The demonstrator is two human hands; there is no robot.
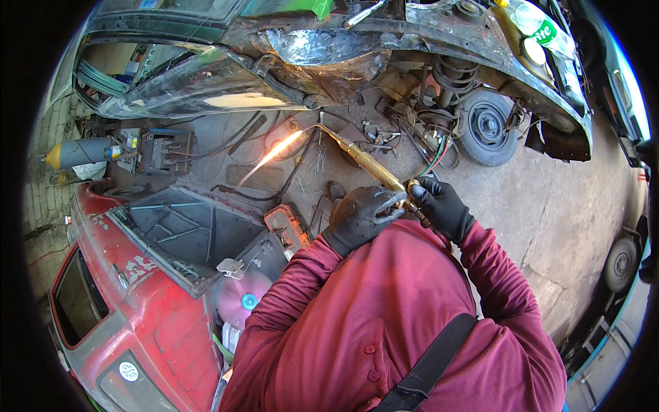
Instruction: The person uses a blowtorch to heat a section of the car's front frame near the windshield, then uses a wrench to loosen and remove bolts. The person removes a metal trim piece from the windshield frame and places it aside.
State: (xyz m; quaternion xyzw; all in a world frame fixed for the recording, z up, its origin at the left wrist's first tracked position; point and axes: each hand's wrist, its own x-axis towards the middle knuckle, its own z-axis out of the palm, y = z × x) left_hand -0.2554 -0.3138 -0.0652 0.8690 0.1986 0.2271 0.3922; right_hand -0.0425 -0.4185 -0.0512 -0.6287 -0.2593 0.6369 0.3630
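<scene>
A brass gas torch (364,158) points up and left in front of my chest, its thin bent tip burning. From that tip a long yellow-orange flame (276,150) streams down to the left. My left hand (365,216), in a black glove, is closed at the torch's rear part, its fingers partly curled beside the brass body. At the valve end, my right hand (441,207), also black-gloved, grips the fittings with thumb and fingers. Parts of the handle are hidden by both gloves.
Ahead stands a stripped car body (329,51) with a bare wheel (486,127). At left are a red car (165,302), a detached dark panel (182,230), an orange toolbox (288,226) and a gas cylinder (79,152). Dark hoses and wires lie across the concrete floor (535,213).
</scene>
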